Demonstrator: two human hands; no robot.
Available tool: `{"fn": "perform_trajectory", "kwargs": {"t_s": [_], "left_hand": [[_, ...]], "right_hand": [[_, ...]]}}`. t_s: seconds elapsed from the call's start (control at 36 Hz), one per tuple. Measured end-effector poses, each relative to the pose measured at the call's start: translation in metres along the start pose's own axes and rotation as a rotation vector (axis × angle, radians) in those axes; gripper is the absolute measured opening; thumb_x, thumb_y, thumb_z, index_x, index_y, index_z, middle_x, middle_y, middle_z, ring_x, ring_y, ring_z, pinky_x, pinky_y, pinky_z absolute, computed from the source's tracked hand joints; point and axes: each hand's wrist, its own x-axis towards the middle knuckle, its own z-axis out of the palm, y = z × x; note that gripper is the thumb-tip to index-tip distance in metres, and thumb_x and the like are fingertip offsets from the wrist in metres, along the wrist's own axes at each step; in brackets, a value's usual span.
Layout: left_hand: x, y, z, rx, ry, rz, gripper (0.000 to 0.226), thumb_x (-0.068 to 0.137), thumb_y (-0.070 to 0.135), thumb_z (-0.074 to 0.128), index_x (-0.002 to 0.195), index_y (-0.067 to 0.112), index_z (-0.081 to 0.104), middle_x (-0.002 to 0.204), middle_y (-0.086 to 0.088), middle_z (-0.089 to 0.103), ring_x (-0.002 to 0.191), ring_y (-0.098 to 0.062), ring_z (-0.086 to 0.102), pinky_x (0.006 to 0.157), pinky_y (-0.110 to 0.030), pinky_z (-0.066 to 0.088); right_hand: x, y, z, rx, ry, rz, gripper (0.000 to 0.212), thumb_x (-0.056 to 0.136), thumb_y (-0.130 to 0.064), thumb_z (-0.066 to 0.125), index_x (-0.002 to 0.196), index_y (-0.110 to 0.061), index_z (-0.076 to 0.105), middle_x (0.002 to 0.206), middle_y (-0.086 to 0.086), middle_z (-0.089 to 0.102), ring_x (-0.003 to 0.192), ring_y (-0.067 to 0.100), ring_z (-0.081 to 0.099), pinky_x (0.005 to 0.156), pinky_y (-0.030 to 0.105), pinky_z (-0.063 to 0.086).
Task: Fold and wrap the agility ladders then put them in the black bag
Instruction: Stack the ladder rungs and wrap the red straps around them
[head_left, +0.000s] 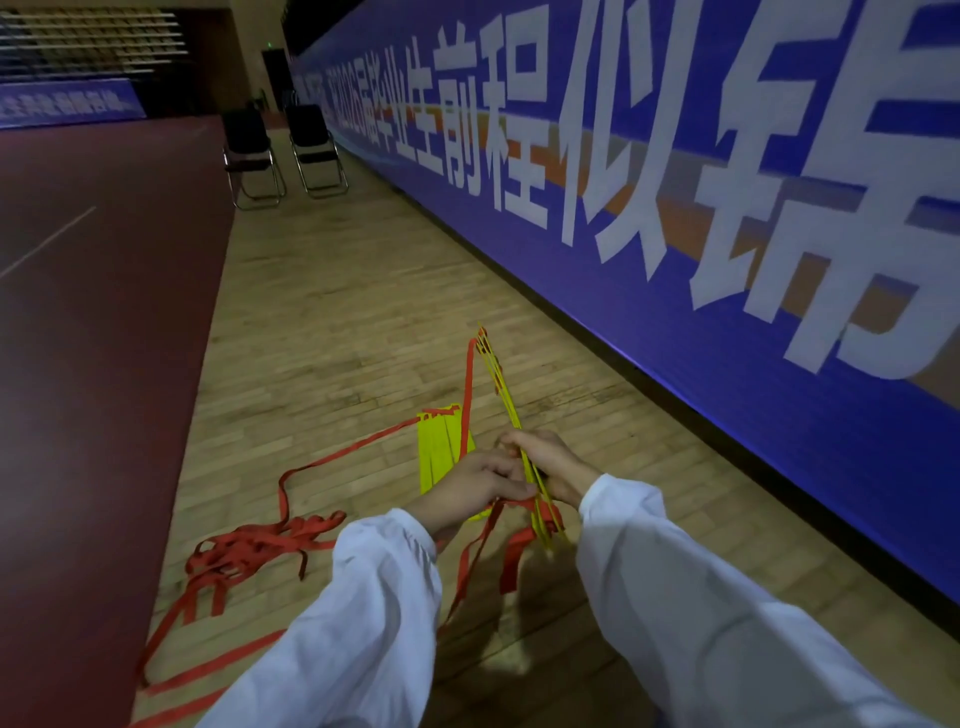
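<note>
My right hand (553, 465) grips a stacked bundle of yellow ladder rungs (501, 387), seen edge-on and pointing away from me. My left hand (478, 480) pinches the red strap (519, 503) where it crosses the near end of that bundle. A second stack of yellow rungs (441, 447) lies flat on the wooden floor just beyond my left hand. Loose red straps (249, 551) trail in a tangle across the floor to the left. No black bag is in view.
A long blue banner wall (727, 234) with white characters runs along the right. Two black folding chairs (283, 150) stand at the far end of the wooden floor strip (332, 291). Dark red court flooring (93, 338) lies to the left.
</note>
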Motion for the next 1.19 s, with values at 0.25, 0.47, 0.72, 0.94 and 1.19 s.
{"fn": "perform_trajectory", "kwargs": {"t_s": [0.25,0.47,0.72,0.94,1.19], "left_hand": [[-0.004,-0.002,-0.001,-0.052,0.035,0.011,0.035,0.084,-0.001,0.065,0.055,0.013,0.050,0.057,0.009,0.048,0.052,0.002,0.044,0.055,-0.010,0.035],[-0.002,0.003,-0.002,0.068,-0.050,-0.075,0.019,0.096,0.021,0.056,0.077,0.020,0.058,0.071,0.006,0.059,0.058,0.003,0.056,0.056,-0.012,0.042],[0.025,-0.001,0.014,-0.235,0.064,-0.152,0.034,0.087,0.008,0.067,0.067,0.014,0.041,0.068,-0.004,0.047,0.059,-0.006,0.059,0.055,-0.018,0.052],[0.025,-0.015,0.019,-0.210,0.060,-0.090,0.041,0.082,0.002,0.071,0.060,0.012,0.038,0.054,-0.003,0.037,0.042,-0.004,0.049,0.047,-0.016,0.047],[0.024,-0.030,0.022,-0.163,0.028,-0.079,0.045,0.082,-0.004,0.069,0.058,0.014,0.036,0.059,0.003,0.050,0.055,-0.003,0.055,0.053,-0.018,0.047]], "right_hand": [[0.004,-0.010,-0.003,0.019,0.068,-0.067,0.016,0.085,-0.012,0.060,0.073,-0.012,0.050,0.050,0.001,0.043,0.039,0.011,0.041,0.040,0.024,0.033],[-0.001,-0.005,-0.016,0.262,-0.177,-0.095,0.005,0.093,-0.005,0.055,0.093,-0.009,0.054,0.078,0.009,0.061,0.071,0.020,0.066,0.069,0.034,0.052],[-0.012,0.006,-0.012,0.145,-0.234,-0.112,0.045,0.084,-0.030,0.072,0.120,-0.016,0.049,0.109,0.028,0.063,0.093,0.027,0.065,0.079,0.041,0.053],[-0.014,0.015,-0.019,0.064,-0.268,-0.115,0.027,0.091,-0.027,0.064,0.115,-0.018,0.056,0.106,0.015,0.062,0.094,0.022,0.064,0.065,0.029,0.055],[0.001,-0.029,-0.014,0.108,-0.325,0.046,0.036,0.091,-0.048,0.055,0.105,-0.015,0.058,0.096,0.003,0.063,0.075,0.015,0.067,0.058,0.031,0.054]]}}
